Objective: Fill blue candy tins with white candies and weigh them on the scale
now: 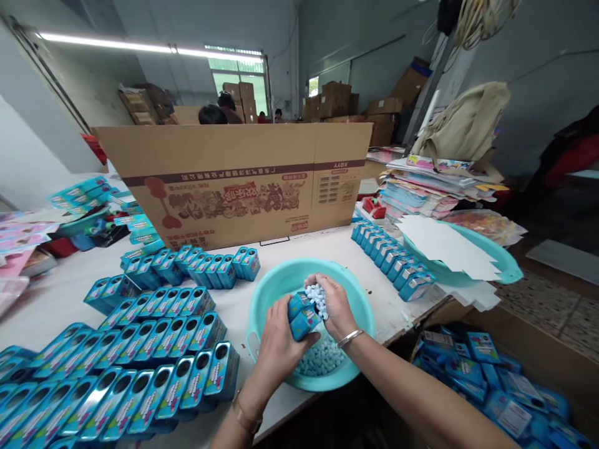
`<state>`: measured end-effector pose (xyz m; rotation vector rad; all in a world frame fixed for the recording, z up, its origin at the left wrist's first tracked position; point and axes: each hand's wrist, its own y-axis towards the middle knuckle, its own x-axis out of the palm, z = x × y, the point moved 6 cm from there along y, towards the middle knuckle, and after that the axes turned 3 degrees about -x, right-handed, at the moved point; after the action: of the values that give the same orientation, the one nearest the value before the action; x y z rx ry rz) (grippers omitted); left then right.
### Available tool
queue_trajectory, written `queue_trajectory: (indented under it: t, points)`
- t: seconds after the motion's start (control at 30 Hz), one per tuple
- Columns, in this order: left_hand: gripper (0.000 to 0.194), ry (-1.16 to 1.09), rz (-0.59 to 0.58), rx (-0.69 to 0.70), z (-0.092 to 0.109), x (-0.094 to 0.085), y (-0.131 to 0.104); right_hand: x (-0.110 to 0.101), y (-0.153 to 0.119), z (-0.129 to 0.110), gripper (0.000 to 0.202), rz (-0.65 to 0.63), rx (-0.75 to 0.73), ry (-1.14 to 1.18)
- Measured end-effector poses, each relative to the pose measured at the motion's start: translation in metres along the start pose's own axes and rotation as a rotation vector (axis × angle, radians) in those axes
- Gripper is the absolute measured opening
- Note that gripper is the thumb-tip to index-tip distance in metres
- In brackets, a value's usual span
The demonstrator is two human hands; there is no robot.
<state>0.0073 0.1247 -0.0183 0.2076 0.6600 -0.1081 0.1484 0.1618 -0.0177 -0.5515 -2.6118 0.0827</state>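
Note:
My left hand (281,333) is closed around two small blue tins (303,315), tilted over a turquoise basin (266,280). Cupped against their upper ends, my right hand (337,305) holds a heap of small pale blue candies (317,298). More pale candies (321,357) lie in the bottom of the basin, below my hands. The tins' openings are partly hidden by the candies and my right fingers.
Rows of blue tins with round holes (140,390) stand on the white table at left. Another row of tins (393,259) runs along the right. A cardboard panel (234,149) stands behind the basin. An open carton (491,318) of tins sits at lower right.

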Motion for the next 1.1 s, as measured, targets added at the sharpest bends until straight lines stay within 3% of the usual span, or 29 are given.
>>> queue_trajectory:
  t: [0.37,0.5,0.67,0.83,0.93,1.0,1.1]
  points:
    - [0.061,0.157,0.073,-0.070,0.000,-0.012,0.004,0.013,-0.005,-0.006,0.035,-0.057,-0.085,-0.085]
    - [0.057,0.136,0.068,-0.027,0.004,-0.010,0.001,0.012,-0.004,-0.010,0.037,-0.084,-0.106,-0.109]
    - [0.070,0.104,0.001,0.041,0.011,0.000,0.002,0.017,-0.010,-0.008,0.041,-0.201,-0.095,-0.201]
    - [0.061,0.084,-0.052,0.030,0.008,0.003,0.001,0.020,-0.013,-0.008,0.042,-0.342,-0.094,-0.269]
    - [0.065,0.002,0.037,-0.068,-0.003,-0.015,-0.001,0.006,0.012,-0.011,0.053,-0.380,-0.148,-0.515]
    - [0.067,-0.068,0.149,-0.136,-0.011,-0.029,-0.003,-0.002,0.034,-0.004,0.055,-0.447,-0.199,-0.915]
    - [0.067,-0.162,0.258,-0.175,-0.018,-0.039,-0.003,0.003,0.050,0.031,0.032,-0.660,-0.172,-1.202]
